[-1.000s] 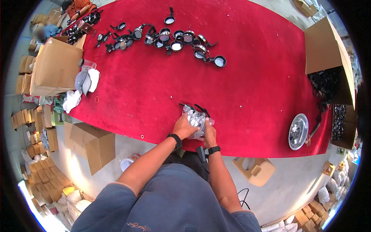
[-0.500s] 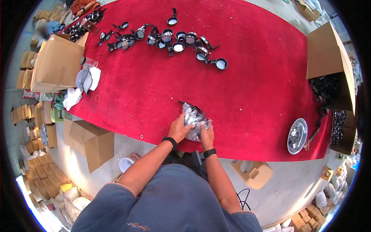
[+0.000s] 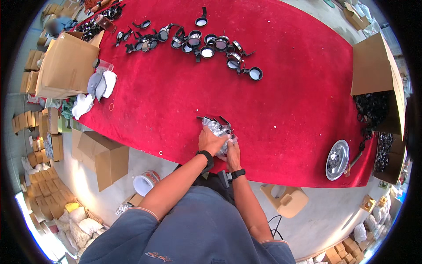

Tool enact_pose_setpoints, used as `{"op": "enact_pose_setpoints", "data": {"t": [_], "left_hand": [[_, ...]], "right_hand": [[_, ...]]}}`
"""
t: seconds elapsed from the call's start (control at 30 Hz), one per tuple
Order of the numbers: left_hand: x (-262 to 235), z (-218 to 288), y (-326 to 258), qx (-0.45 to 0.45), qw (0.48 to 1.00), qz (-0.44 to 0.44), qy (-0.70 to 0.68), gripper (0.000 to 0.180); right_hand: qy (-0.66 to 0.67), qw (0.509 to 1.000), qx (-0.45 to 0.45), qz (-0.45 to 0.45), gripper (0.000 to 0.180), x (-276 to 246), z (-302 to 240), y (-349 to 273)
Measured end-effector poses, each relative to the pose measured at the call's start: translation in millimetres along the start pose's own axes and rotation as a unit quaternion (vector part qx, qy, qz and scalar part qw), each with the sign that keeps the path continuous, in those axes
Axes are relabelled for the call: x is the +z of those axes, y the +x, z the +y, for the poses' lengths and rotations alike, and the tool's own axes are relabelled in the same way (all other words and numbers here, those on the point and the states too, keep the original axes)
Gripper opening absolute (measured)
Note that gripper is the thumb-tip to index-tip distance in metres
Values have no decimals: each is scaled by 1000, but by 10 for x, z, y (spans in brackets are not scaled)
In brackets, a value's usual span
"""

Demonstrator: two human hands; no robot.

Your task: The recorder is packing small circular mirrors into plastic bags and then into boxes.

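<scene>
At the near edge of the red-covered table, a crumpled clear plastic bag (image 3: 214, 126) sits between my hands. Dark bars stick out at its far side; what else it contains is hard to make out. My left hand (image 3: 212, 141) presses round the bag's left and near side with the fingers bent. My right hand (image 3: 234, 153) grips the right side, its thumb near the left hand's fingertips. Across the far part of the table lie several small round mirror-like pieces (image 3: 207, 52) with black rims and black arms, apart from both hands.
Left on the red table (image 3: 167, 97) are a cardboard box (image 3: 68, 66), a clear jar (image 3: 103, 65) and a grey-and-white cap (image 3: 99, 86). At right, a metal dish (image 3: 337, 160) lies near an opened carton (image 3: 373, 66) of black parts. A beige stool (image 3: 288, 203) stands below the edge.
My left hand has shifted right and further over the bag, now nearly meeting the right hand. The bag is more squeezed together. The whole view has tilted slightly.
</scene>
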State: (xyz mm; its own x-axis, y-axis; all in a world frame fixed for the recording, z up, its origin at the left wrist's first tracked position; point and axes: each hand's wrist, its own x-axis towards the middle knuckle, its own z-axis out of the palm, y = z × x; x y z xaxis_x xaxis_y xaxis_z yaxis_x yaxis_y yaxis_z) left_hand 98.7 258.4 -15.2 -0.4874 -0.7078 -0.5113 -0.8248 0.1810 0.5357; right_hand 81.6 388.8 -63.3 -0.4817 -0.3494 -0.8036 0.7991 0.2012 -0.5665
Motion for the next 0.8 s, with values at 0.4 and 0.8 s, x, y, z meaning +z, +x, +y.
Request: {"op": "enact_pose_setpoints", "data": {"t": [0.4, 0.8], "left_hand": [[17, -195, 91, 34, 999, 0, -17, 83], [-92, -238, 123, 74, 996, -2, -57, 74]], "right_hand": [[-132, 970, -143, 146, 42, -128, 122, 370], [-118, 976, -108, 149, 53, -44, 138, 412]]}}
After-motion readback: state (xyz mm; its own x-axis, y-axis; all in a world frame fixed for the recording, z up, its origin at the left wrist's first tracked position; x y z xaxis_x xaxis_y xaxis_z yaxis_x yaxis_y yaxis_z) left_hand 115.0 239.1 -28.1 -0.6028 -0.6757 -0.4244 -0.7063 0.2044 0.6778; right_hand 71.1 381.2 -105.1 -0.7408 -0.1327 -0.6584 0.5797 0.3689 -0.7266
